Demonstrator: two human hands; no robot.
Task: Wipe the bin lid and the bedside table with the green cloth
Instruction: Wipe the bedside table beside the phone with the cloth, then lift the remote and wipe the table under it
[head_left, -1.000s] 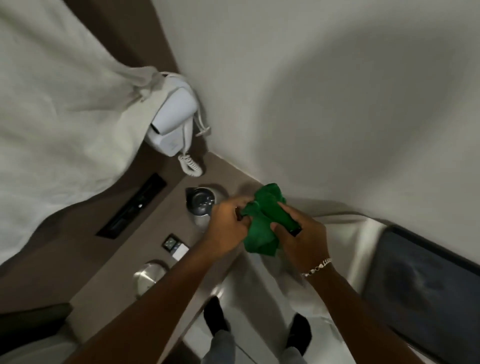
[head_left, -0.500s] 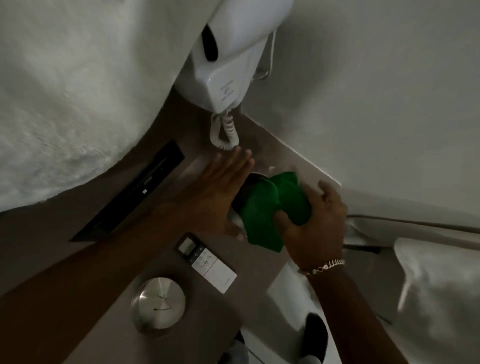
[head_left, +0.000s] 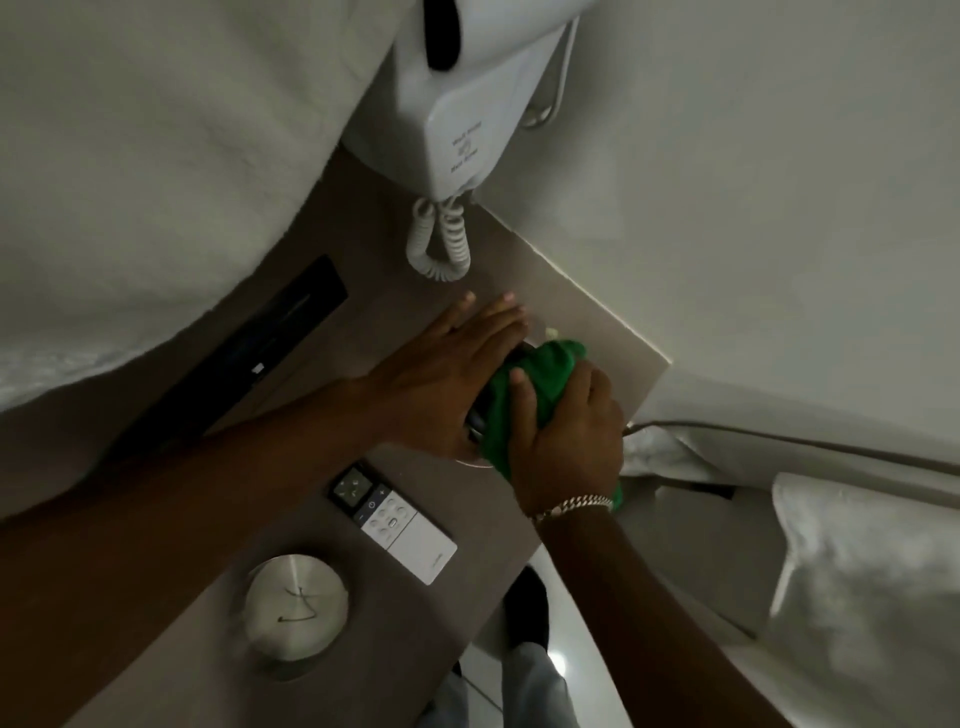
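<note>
At frame centre, right hand (head_left: 563, 431) fingers clamped on green cloth (head_left: 540, 379), left hand (head_left: 447, 379) fingers flat together, on brown bedside table (head_left: 363, 623) below white wall (head_left: 753, 182).

There is one view only, from a wide-angle camera on the person's head. It looks steeply down and a little forward, close above the table (head_left: 426, 639), so both forearms enter from the lower edge and the feet show on the floor (head_left: 561, 670) below. The two hands meet near the middle of the frame. The wall (head_left: 753, 182) fills the upper right, and straight lines bend toward the edges. No second view shares the scene.
</note>
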